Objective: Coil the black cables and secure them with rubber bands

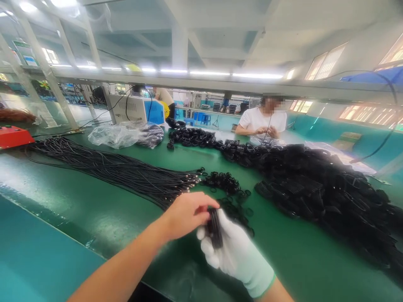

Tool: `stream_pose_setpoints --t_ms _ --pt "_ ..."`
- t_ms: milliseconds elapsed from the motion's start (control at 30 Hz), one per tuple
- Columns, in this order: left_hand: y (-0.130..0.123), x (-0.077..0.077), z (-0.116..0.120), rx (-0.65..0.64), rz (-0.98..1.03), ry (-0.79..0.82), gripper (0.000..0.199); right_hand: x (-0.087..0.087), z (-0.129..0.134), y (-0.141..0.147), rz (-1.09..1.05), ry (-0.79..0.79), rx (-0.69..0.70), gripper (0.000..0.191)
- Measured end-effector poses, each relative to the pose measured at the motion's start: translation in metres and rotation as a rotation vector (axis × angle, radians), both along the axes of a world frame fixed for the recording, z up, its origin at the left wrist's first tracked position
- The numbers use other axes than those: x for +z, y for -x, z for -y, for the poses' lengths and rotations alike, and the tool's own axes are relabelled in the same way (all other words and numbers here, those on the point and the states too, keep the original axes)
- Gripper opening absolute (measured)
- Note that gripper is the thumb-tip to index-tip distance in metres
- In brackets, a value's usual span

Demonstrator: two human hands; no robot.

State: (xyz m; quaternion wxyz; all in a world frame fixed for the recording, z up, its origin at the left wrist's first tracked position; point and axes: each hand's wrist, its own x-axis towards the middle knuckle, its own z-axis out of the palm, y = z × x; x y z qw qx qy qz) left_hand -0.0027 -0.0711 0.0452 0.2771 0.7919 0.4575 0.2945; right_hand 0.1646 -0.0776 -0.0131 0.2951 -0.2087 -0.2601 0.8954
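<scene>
My right hand (pixel 234 251), in a white glove, is closed around a black oblong part (pixel 215 230) that stands roughly upright in the fingers. Bare and pinching, my left hand (pixel 185 213) has its thumb and fingertips at the upper end of the same part. The part's exact kind is blurred and partly covered by the fingers. Just beyond my hands lies a heap of small black rings (pixel 222 181). To their left stretches a bundle of long black cables (pixel 126 167), with metal tips pointing toward the rings.
A large pile of black parts (pixel 308 180) covers the right of the green table (pixel 103 228). Clear plastic bags (pixel 118 135) and a blue-white machine (pixel 138 110) stand farther back. A red box (pixel 14 136) is at far left. Across the table sits a person (pixel 262 119).
</scene>
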Motion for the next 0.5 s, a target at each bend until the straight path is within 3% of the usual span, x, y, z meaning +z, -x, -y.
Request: stream_pose_setpoints --t_ms 167,267,367,500 --pt "-0.018 -0.019 0.007 0.179 -0.321 -0.370 0.033 0.005 0.001 -0.008 -0.005 -0.401 -0.027 0.037" --pt "-0.020 -0.023 0.013 0.235 -0.393 -0.407 0.033 0.012 0.003 -0.010 0.022 -0.416 0.029 0.037" --pt "-0.018 -0.020 0.021 0.286 -0.159 -0.222 0.031 0.017 0.003 -0.010 0.123 -0.392 -0.028 0.044" --pt "-0.018 -0.018 0.031 0.309 0.307 0.315 0.011 0.017 0.003 -0.008 0.329 -0.452 -0.142 0.060"
